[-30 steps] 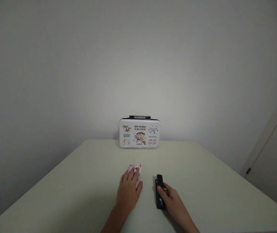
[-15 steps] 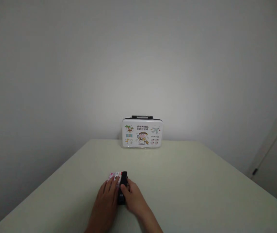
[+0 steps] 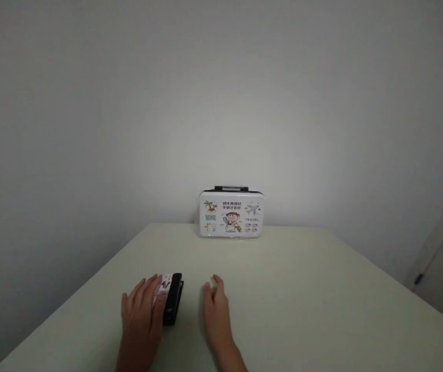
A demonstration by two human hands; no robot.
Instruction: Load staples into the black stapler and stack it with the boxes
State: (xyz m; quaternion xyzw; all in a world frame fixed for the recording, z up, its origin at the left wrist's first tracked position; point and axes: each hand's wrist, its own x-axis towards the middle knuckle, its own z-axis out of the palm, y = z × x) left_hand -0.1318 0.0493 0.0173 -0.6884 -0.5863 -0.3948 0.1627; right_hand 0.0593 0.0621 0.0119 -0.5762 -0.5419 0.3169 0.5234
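left hand [image 3: 140, 315] lies flat, fingers spread, pressing the small printed cards [image 3: 163, 285]; the black stapler [image 3: 173, 305] lies touching them at its 3 o'clock. right hand [image 3: 217, 315] rests open and empty on the table [image 3: 302, 310], near the stapler. the stapling looks done; only tidying seems left. half a second ago the right hand gripped the stapler; now it has let go. at 12 o'clock, far, stands the illustrated case [image 3: 231, 214].

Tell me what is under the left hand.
The left hand lies flat on a small red-and-white pack, whose far end shows beside a black stapler. The rest is covered.
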